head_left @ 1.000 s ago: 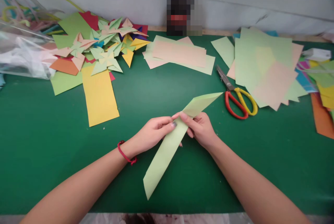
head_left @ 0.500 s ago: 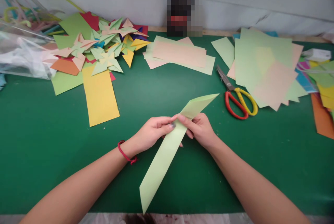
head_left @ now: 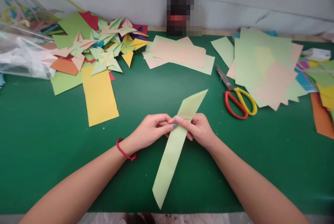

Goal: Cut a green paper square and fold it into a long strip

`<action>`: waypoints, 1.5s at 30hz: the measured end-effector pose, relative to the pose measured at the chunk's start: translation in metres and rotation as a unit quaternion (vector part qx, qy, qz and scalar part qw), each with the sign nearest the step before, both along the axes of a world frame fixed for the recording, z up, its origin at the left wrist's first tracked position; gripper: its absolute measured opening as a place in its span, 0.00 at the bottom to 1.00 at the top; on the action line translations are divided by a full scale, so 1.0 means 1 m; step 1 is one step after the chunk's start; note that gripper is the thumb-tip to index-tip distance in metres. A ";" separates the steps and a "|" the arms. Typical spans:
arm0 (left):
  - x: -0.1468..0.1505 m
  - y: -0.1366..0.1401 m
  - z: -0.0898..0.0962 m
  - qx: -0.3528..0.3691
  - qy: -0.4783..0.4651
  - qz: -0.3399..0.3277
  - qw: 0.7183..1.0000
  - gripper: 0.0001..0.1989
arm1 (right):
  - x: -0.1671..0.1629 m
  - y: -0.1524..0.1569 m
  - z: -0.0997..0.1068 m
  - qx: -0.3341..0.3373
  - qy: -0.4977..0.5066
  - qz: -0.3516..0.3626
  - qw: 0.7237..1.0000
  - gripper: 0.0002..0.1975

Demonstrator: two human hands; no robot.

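A long strip of pale green paper (head_left: 169, 161) with slanted ends runs aslant between my hands. There is a crease across it near the upper part, close to my fingers. My left hand (head_left: 153, 130), with a red cord bracelet (head_left: 125, 151) at the wrist, pinches the strip's left edge. From the other side my right hand (head_left: 199, 130) grips it, thumb on top and fingers beneath. Both thumbs almost meet on the paper. The undersides of the fingers are partly hidden by the strip.
Scissors (head_left: 236, 100) with red and yellow handles lie to the right, beside stacked pale paper sheets (head_left: 263, 63). Pink and green strips (head_left: 180, 53) lie at the back. Folded paper stars (head_left: 106, 58), a yellow sheet (head_left: 100, 98) and a clear plastic bag (head_left: 23, 53) are on the left.
The paper strip has turned to stand steeper, its lower end swinging right and its upper end left. Both hands keep hold of it in nearly the same place.
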State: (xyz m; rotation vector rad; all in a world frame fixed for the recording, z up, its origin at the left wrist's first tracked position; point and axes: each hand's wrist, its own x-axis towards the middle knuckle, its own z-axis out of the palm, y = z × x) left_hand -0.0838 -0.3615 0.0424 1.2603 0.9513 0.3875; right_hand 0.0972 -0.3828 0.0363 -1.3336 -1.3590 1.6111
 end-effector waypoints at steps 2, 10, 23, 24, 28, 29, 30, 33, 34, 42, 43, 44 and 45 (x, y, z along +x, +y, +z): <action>0.000 0.000 0.001 0.004 0.010 0.002 1.000 0.13 | 0.000 0.000 -0.001 0.005 -0.004 0.000 1.000 0.18; -0.002 0.001 0.003 -0.018 0.002 0.013 1.000 0.14 | -0.002 -0.002 -0.007 0.032 0.003 -0.002 0.999 0.16; -0.002 0.004 -0.002 -0.058 -0.058 -0.025 0.996 0.12 | -0.002 -0.001 -0.003 0.024 -0.007 -0.016 1.000 0.17; -0.003 0.004 -0.002 -0.064 -0.068 -0.033 0.995 0.11 | -0.002 -0.001 -0.003 0.021 -0.002 -0.016 1.000 0.17; -0.005 0.005 -0.003 -0.068 -0.082 -0.062 0.992 0.08 | 0.000 -0.001 -0.002 0.019 0.009 -0.013 1.000 0.17; -0.005 0.005 -0.003 -0.056 -0.076 -0.063 0.994 0.08 | 0.000 -0.001 -0.003 0.021 0.008 -0.012 1.000 0.17; -0.006 0.005 -0.003 -0.042 -0.066 -0.062 0.995 0.09 | 0.000 -0.001 -0.003 0.023 0.005 -0.010 1.000 0.17; -0.006 0.005 -0.003 -0.005 -0.037 -0.053 0.998 0.10 | 0.000 -0.001 -0.004 0.027 0.000 -0.008 1.000 0.16; -0.006 0.005 -0.002 0.001 -0.032 -0.051 0.998 0.10 | 0.000 -0.001 -0.004 0.027 0.001 -0.013 1.000 0.16; -0.004 0.001 -0.003 0.042 -0.041 0.034 0.998 0.09 | -0.002 0.001 -0.004 -0.007 0.074 -0.025 0.997 0.19; -0.004 0.001 -0.003 0.047 -0.043 0.044 0.997 0.09 | -0.002 0.001 -0.004 -0.007 0.074 -0.021 0.997 0.17; -0.004 0.000 -0.003 0.051 -0.044 0.051 0.996 0.08 | -0.002 0.000 -0.004 -0.004 0.070 -0.021 0.997 0.15; -0.003 0.000 -0.003 0.055 -0.043 0.055 0.996 0.08 | -0.002 0.000 -0.004 0.001 0.066 -0.022 0.998 0.13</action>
